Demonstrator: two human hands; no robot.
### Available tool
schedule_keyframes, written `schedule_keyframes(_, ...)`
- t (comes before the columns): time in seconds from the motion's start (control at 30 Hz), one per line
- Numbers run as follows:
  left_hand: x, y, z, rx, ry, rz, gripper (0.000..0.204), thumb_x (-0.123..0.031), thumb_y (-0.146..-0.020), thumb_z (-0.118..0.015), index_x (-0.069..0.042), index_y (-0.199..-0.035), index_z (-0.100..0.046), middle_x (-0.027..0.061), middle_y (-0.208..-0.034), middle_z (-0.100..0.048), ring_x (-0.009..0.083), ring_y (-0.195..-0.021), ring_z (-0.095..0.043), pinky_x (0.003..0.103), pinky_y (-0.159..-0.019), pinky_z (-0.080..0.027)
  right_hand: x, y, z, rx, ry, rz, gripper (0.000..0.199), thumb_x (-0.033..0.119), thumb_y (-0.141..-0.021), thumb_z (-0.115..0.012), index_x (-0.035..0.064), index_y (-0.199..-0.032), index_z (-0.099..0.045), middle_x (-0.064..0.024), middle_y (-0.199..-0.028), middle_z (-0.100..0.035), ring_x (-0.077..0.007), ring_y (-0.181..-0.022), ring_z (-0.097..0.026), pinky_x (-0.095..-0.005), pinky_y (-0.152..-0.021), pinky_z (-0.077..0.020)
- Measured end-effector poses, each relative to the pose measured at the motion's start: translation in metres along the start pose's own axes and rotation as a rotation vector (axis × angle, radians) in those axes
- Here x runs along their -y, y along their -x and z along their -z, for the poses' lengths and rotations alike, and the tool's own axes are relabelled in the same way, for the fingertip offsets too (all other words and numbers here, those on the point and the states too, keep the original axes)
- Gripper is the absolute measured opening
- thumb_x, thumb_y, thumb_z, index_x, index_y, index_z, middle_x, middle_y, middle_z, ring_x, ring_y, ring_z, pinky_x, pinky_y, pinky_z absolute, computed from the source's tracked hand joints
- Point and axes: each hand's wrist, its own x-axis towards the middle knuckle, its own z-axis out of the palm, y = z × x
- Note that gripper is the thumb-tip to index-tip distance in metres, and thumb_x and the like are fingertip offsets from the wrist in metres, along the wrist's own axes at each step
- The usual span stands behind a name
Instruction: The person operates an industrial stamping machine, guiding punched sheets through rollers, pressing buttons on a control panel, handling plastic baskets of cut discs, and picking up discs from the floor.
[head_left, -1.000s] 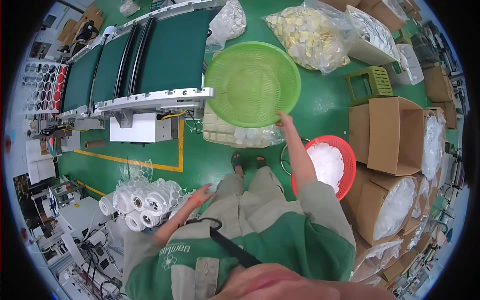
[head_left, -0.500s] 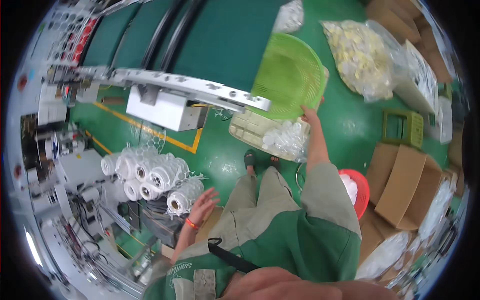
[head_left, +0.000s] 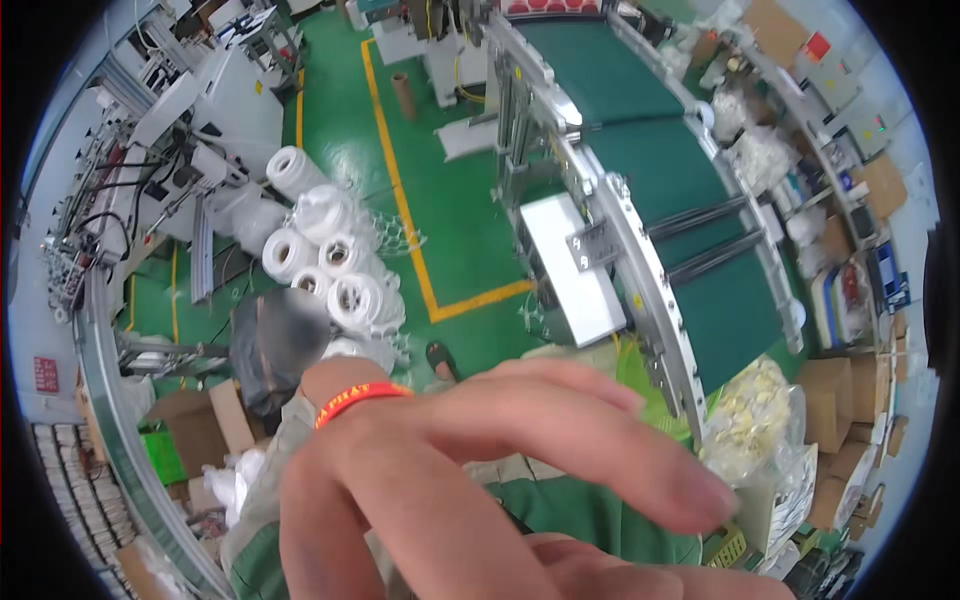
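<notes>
Fingers (head_left: 600,450) on the left hand (head_left: 380,460) are loosely spread, gripping nothing I can see (right hand's out of sight). Green plastic basket (head_left: 636,368) peeks out beside the conveyor (head_left: 650,175), probably kept close for easy reach. Half a second ago that left hand was beside the thigh; now it's up near the head camera.

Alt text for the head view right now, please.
The left hand, in a red wristband, looms near the camera, fingers spread. Beyond: a dark green conveyor at right, a partly hidden light green basket, and white rolls at left.
</notes>
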Motion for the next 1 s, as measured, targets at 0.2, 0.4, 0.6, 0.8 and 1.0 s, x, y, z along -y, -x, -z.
schedule_keyframes(0.2,-0.039,-0.007,0.077,-0.016,-0.012,-0.061,0.007,-0.014,-0.077,-0.059,-0.015,-0.074,-0.054,-0.0079,-0.093,-0.052,0.0332,-0.100,-0.044,0.049,-0.095,-0.023,0.256,-0.042,0.134,0.068,-0.708,0.108,0.030,0.017,-0.076,-0.057,0.0049,-0.104,-0.057,-0.0117,-0.094,-0.060,-0.0191,-0.081,-0.059,-0.0294,-0.071,-0.0460)
schedule_keyframes(0.4,-0.030,-0.049,0.159,-0.267,0.082,-0.104,0.007,-0.019,-0.078,-0.059,-0.013,-0.077,-0.055,-0.0052,-0.092,-0.052,0.0344,-0.100,-0.044,0.049,-0.092,-0.027,0.468,-0.051,0.337,0.198,-1.141,0.490,0.033,0.020,-0.081,-0.057,0.0051,-0.110,-0.054,-0.0037,-0.087,-0.059,-0.0116,-0.077,-0.055,-0.0262,-0.069,-0.0446)
schedule_keyframes(0.6,0.017,-0.084,0.250,-0.123,0.175,-0.289,0.016,-0.024,-0.079,-0.058,-0.009,-0.075,-0.054,0.0023,-0.096,-0.051,0.0310,-0.094,-0.045,0.047,-0.086,-0.031,0.558,-0.077,0.475,0.306,-1.008,0.797,0.029,0.015,-0.084,-0.053,0.0039,-0.110,-0.052,-0.0055,-0.092,-0.058,-0.0122,-0.083,-0.053,-0.0257,-0.075,-0.0422)
schedule_keyframes(0.8,0.063,-0.138,0.328,0.124,0.270,-0.058,0.010,-0.021,-0.079,-0.059,-0.013,-0.083,-0.055,-0.0054,-0.107,-0.052,0.0435,-0.112,-0.034,0.052,-0.097,-0.022,0.605,-0.158,0.576,0.181,-0.934,0.951,0.028,0.015,-0.083,-0.052,0.0044,-0.109,-0.053,-0.0078,-0.092,-0.058,-0.0153,-0.084,-0.054,-0.0278,-0.076,-0.0425)
schedule_keyframes(1.0,0.099,-0.200,0.449,0.373,0.278,-0.066,0.017,-0.024,-0.077,-0.062,-0.018,-0.091,-0.055,-0.0070,-0.109,-0.053,0.0419,-0.122,-0.025,0.049,-0.102,-0.008,0.644,-0.234,0.668,-0.145,-0.921,0.895,0.029,0.016,-0.079,-0.055,0.0035,-0.105,-0.055,-0.0093,-0.085,-0.060,-0.0184,-0.075,-0.056,-0.0305,-0.069,-0.0451)
